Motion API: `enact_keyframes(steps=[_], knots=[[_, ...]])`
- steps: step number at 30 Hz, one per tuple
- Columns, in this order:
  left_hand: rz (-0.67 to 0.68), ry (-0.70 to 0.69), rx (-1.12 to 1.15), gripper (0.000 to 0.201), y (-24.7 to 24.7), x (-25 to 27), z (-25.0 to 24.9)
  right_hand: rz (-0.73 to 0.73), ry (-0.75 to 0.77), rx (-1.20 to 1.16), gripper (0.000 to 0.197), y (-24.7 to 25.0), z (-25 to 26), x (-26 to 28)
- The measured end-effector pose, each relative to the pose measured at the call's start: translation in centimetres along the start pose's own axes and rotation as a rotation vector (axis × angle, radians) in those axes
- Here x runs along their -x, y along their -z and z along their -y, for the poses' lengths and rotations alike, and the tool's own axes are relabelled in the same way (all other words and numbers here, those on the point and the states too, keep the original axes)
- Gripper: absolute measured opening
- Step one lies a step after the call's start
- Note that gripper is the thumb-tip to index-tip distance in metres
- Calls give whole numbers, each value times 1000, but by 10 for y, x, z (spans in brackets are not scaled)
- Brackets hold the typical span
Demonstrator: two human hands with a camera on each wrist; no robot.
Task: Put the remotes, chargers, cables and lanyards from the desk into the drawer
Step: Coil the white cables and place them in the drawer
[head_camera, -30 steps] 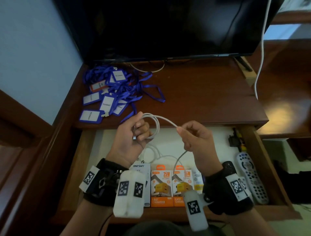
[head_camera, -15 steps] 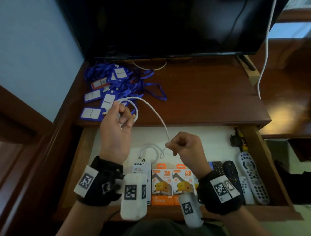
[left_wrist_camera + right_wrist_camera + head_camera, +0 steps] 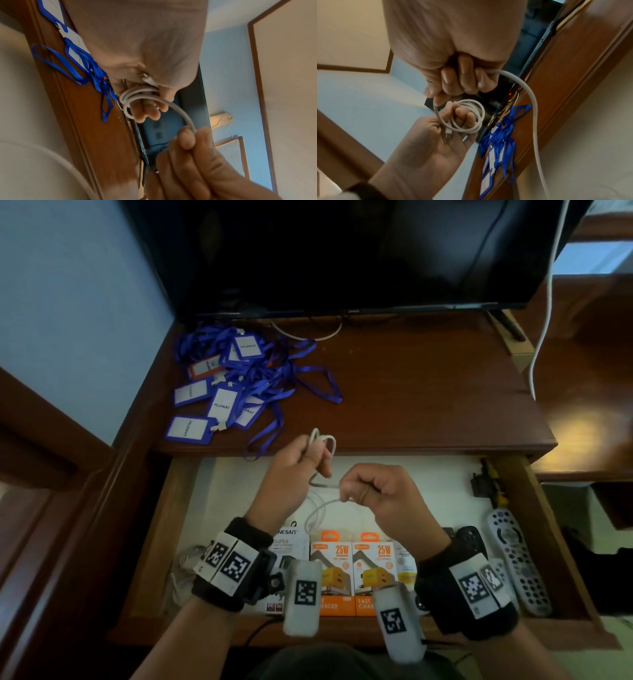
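A white cable [image 3: 324,440] is wound in small loops round the fingers of my left hand [image 3: 310,457], which grips the coil above the front edge of the desk. My right hand [image 3: 359,491] pinches the loose run of the same cable just right of it, over the open drawer [image 3: 161,529]; the tail drops into the drawer. In the left wrist view the coil [image 3: 135,94] sits on my fingers. In the right wrist view the cable [image 3: 533,105] curves out of my fist, and a plug end lies in my left palm [image 3: 428,148]. Blue lanyards [image 3: 239,378] lie piled at the desk's back left.
Boxed chargers [image 3: 337,563] stand in a row at the drawer's front, with several remotes [image 3: 517,556] at its right end and another white cable [image 3: 185,563] at front left. A dark monitor [image 3: 342,251] fills the back of the desk. A white cord [image 3: 544,313] hangs at the right.
My left hand has come back from over the lanyards towards the right hand. The right hand rose to meet it, the free run of cable is shorter, and the coil is tighter.
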State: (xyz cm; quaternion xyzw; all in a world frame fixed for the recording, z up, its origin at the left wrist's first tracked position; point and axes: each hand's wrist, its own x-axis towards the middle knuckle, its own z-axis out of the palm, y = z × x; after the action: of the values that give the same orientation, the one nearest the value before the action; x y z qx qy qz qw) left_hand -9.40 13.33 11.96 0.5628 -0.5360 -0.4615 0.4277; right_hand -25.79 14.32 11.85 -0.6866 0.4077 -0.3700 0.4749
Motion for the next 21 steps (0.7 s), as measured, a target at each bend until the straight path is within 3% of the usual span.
enact_keyframes(steps=[5, 13, 16, 21], knots=[[199, 22, 82, 30, -5, 6, -1, -178, -15, -201, 26, 11, 2, 2], [364, 78, 284, 35, -6, 7, 2, -405, -141, -361, 25, 17, -12, 6], [370, 129, 324, 37, -5, 7, 0, -396, -157, -355, 14, 11, -14, 8], [349, 224, 426, 36, -8, 9, -6, -207, -231, -304, 27, 6, -10, 6]])
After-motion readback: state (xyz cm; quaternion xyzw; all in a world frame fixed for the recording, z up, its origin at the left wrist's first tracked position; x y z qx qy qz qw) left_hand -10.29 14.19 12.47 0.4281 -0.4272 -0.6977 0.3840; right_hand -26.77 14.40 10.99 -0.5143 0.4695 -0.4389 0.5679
